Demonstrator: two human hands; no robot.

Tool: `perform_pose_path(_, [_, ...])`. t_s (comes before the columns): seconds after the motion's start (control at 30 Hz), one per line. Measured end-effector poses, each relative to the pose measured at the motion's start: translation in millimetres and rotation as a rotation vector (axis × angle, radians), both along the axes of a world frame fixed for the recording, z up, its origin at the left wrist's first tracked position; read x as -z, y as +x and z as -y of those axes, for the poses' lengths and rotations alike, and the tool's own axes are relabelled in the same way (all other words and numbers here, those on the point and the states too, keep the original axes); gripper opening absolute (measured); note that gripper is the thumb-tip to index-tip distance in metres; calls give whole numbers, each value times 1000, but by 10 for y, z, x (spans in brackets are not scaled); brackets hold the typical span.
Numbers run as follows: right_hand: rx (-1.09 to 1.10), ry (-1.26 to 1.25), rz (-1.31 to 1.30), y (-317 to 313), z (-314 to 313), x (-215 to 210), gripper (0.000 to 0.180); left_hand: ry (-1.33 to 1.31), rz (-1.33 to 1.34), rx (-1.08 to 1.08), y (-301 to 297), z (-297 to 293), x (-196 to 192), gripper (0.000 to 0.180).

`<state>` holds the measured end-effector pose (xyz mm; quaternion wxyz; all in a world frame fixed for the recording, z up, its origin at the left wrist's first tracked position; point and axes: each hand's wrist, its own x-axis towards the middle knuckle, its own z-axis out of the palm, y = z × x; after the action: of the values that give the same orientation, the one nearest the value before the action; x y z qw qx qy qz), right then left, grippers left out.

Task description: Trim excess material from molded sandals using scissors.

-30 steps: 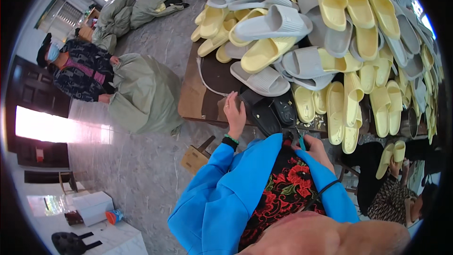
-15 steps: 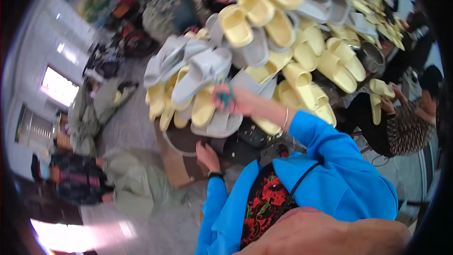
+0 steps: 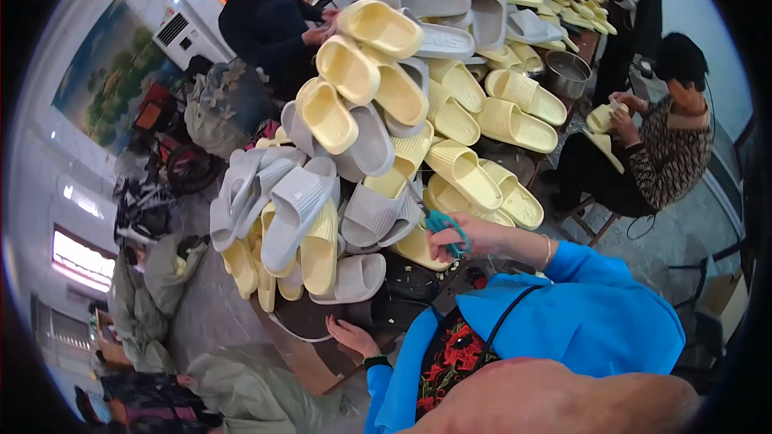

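Note:
My right hand (image 3: 480,239) is closed around a pair of small teal-handled scissors (image 3: 449,233), close to the front of a heap of slide sandals; the blade end is hard to make out. Beside the brown mat (image 3: 310,317), my left hand (image 3: 352,337) has its fingers stretched out and nothing in it. Above it rests a grey slide sandal (image 3: 354,280). Another grey slide sandal (image 3: 296,213) leans over several yellow ones, including a yellow slide sandal (image 3: 319,249). Just left of the scissors lies a yellow slide sandal (image 3: 414,245), partly hidden.
Yellow and grey sandals pile high across the table. A metal pot (image 3: 568,74) stands at its right edge. On the right a seated person (image 3: 679,137) holds yellow sandals; another person (image 3: 269,28) stands behind the pile. Large grey-green sacks (image 3: 241,390) lie at the left.
My view has swung, shifting the pile left and down in the picture. My right hand with the scissors has drawn back from the grey and yellow sandals at left. My left hand's fingers have spread.

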<state>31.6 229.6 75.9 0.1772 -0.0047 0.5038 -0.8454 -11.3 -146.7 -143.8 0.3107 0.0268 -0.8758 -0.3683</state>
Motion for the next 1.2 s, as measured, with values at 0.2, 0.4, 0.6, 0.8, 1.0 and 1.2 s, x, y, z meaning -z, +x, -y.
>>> perform_pose_path(0.2, [-190,504,62,417,79,204,27,25,47,-48,18,-5,-96,28])
perform_pose_path(0.4, [-449,898,-54,568,109,364,30,77,47,-67,15,-15,-127,27])
perform_pose_path(0.6, [-400,871,21,502,180,424,29,95,91,-93,-14,-26,-113,26])
perform_pose_path(0.8, [-482,1063,-154,147,557,181,26,117,132,-105,-7,40,-123,27])
perform_pose_path(1.0, [-361,913,90,228,224,1070,25,131,139,-107,-42,16,-95,26])
perform_pose_path(1.2, [-501,1154,-49,154,597,219,28,134,78,-147,24,82,-151,24])
